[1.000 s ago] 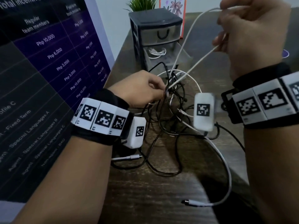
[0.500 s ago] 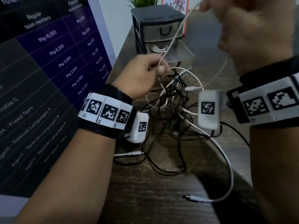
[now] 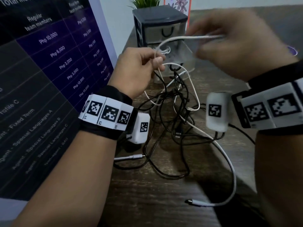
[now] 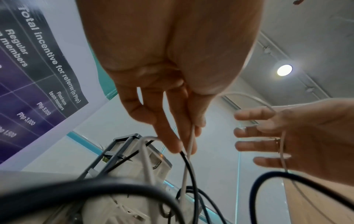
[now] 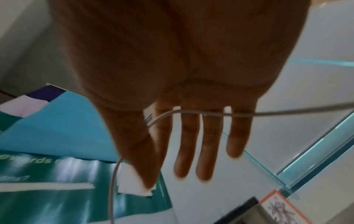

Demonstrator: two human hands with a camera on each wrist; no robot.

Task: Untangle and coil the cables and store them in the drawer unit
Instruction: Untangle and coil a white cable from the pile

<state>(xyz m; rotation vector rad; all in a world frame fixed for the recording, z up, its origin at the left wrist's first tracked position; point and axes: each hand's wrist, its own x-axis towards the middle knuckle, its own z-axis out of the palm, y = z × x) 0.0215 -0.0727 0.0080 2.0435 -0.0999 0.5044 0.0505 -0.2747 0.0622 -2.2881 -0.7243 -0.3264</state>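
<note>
A: How far along was it?

B: Early, I'd judge. One coiled white cable (image 3: 164, 51) already lay in the open drawer of the drawer unit (image 3: 159, 22); the black tangle (image 3: 170, 112) sat on the worktop (image 3: 164, 202), unsorted.

A: And the white cable (image 3: 188, 38)?

B: It arched between both hands. The left hand (image 3: 139, 69) pinched it between thumb and fingers (image 4: 172, 136). The right hand (image 3: 237, 45) had straight, spread fingers (image 5: 205, 144), the strand draped across them, not gripped.
</note>
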